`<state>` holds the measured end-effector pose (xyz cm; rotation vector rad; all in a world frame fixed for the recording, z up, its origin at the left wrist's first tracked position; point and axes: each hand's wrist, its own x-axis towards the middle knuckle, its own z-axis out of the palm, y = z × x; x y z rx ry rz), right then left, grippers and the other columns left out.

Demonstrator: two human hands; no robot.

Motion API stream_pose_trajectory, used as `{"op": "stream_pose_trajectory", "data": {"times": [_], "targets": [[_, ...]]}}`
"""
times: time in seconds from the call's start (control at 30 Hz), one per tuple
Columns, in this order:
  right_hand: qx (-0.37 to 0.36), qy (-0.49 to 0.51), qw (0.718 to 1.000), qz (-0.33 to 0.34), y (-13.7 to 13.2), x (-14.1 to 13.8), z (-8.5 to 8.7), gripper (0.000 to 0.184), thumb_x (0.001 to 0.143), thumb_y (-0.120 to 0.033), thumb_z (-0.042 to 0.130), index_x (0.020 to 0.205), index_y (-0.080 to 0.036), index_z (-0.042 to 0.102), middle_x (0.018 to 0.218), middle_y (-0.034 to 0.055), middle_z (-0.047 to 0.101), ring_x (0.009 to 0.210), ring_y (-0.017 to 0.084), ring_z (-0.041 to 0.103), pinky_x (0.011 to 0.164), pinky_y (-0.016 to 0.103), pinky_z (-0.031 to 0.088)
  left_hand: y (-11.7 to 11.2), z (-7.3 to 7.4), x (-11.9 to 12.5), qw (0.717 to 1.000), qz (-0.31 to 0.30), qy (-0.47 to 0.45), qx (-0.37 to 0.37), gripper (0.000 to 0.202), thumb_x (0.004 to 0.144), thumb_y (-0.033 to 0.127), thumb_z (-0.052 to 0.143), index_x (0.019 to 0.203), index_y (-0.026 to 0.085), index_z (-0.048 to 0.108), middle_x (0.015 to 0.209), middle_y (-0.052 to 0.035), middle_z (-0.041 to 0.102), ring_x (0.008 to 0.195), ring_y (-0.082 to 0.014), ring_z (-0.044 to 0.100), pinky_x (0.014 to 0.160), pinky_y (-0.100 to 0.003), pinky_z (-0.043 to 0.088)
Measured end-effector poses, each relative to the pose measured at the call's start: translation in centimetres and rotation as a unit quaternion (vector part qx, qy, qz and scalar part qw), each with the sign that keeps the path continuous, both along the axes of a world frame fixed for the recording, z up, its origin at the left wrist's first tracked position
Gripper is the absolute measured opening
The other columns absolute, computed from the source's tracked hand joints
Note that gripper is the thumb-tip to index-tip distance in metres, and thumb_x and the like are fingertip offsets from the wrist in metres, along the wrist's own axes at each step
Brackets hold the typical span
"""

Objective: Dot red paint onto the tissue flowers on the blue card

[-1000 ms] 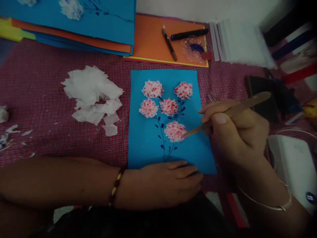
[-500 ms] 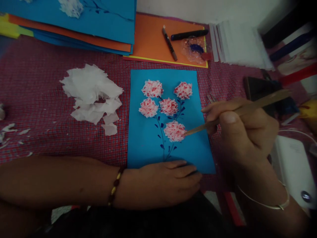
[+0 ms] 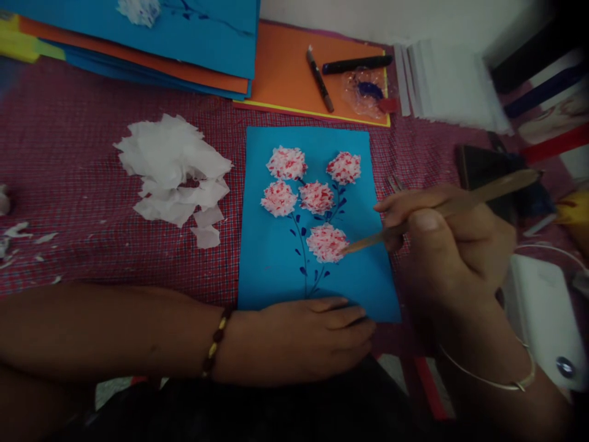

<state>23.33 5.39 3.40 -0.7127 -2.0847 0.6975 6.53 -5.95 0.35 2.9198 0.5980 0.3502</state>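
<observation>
A blue card (image 3: 276,270) lies on the checked red cloth, bearing several tissue flowers dotted red and blue painted stems. My right hand (image 3: 451,245) is closed round a thin wooden stick (image 3: 464,201); its tip touches the right edge of the lowest flower (image 3: 326,243). My left hand (image 3: 308,337) lies flat, fingers stretched out, pressing on the card's near edge.
A heap of torn white tissue (image 3: 172,169) lies left of the card. Stacked blue and orange sheets (image 3: 151,43) sit at the far left. An orange sheet (image 3: 285,73) carries two pens and a paint-smeared plastic piece (image 3: 368,92). White papers (image 3: 451,83) and a white box (image 3: 543,313) are on the right.
The stick's tip has stayed at the lowest flower with only slight shifts of my right hand. My left hand has not moved; the view has shifted a little.
</observation>
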Motion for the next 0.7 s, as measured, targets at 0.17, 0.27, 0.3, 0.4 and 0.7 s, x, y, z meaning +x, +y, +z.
{"op": "stream_pose_trajectory", "data": {"times": [0.17,0.27,0.3,0.4,0.7], "targets": [[-0.004,-0.017,1.000,0.004,-0.2,-0.4,-0.3,0.016,0.090,-0.022,0.049,0.080,-0.024,0.061,0.071,-0.0039,0.061,0.070,0.013,0.062,0.066,0.031,0.049,0.1,0.2,-0.1,1.000,0.001,0.003,0.000,0.037,0.096,0.019,0.034,0.127,0.016,0.056,0.135,-0.0048,0.052,0.123,-0.0169,0.049,0.108,-0.030,0.037],[-0.006,-0.005,1.000,0.003,-0.1,-0.1,0.0,0.018,0.090,-0.021,0.049,0.077,-0.024,0.061,0.069,-0.0037,0.061,0.067,0.013,0.061,0.064,0.031,0.049,0.1,0.1,0.0,1.000,0.001,-0.005,-0.002,0.036,0.096,0.019,0.037,0.126,0.017,0.056,0.134,-0.0044,0.053,0.123,-0.0165,0.050,0.108,-0.030,0.038],[-0.009,-0.004,1.000,-0.003,0.0,0.1,0.2,0.019,0.090,-0.021,0.049,0.077,-0.024,0.061,0.068,-0.0037,0.061,0.066,0.013,0.061,0.062,0.031,0.048,0.1,0.1,0.0,1.000,0.002,-0.008,-0.001,0.035,0.096,0.020,0.038,0.125,0.017,0.057,0.134,-0.0044,0.054,0.122,-0.0162,0.050,0.108,-0.029,0.038],[-0.010,-0.022,1.000,-0.004,0.1,0.6,0.6,0.020,0.090,-0.020,0.049,0.074,-0.024,0.061,0.069,-0.0037,0.062,0.063,0.013,0.061,0.059,0.031,0.046,0.1,0.1,0.0,1.000,0.007,-0.021,0.006,0.034,0.095,0.020,0.041,0.124,0.017,0.058,0.132,-0.0048,0.055,0.121,-0.0157,0.051,0.107,-0.029,0.039],[0.022,-0.051,0.998,-0.011,-0.2,-0.3,-0.3,0.017,0.090,-0.022,0.049,0.078,-0.024,0.060,0.077,-0.0042,0.065,0.072,0.012,0.063,0.066,0.031,0.047,0.1,0.1,0.0,1.000,0.004,-0.016,0.001,0.036,0.095,0.020,0.038,0.125,0.016,0.057,0.132,-0.0055,0.055,0.121,-0.0165,0.051,0.108,-0.030,0.038]]}}
